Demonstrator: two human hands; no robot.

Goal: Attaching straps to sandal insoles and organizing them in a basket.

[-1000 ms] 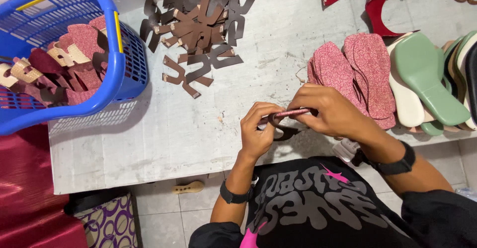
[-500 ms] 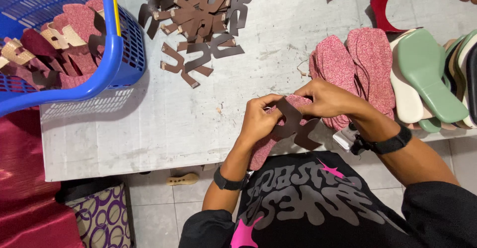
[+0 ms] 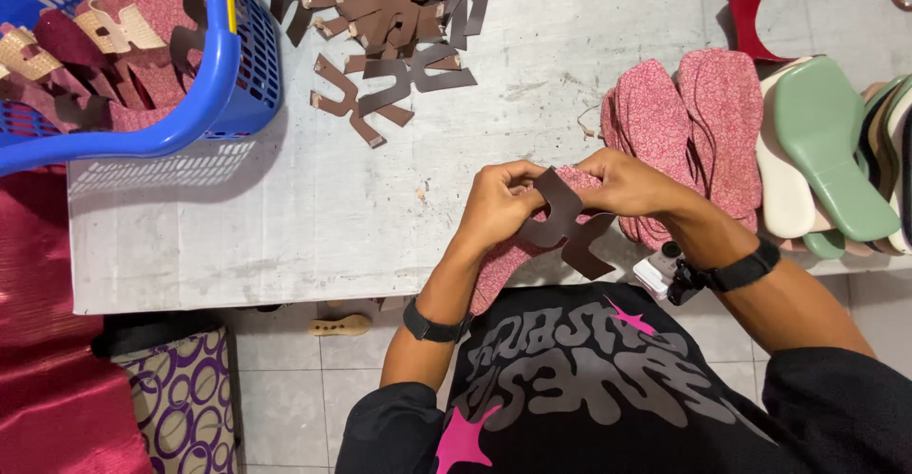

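While a blue basket (image 3: 223, 85) of pink insoles sits at the far left of the table (image 3: 285, 208), loose brown straps (image 3: 394, 28) lie just right of it. At the near edge, the left hand (image 3: 499, 203) and right hand (image 3: 632, 184) both pinch a brown strap piece (image 3: 562, 222) over a pink insole (image 3: 503, 260). Stacked pink insoles (image 3: 698, 118) and green soles (image 3: 826, 151) lie rightmost.

Bright, even light; soft shadow under the blue basket (image 3: 142, 104); sharp focus, no glare
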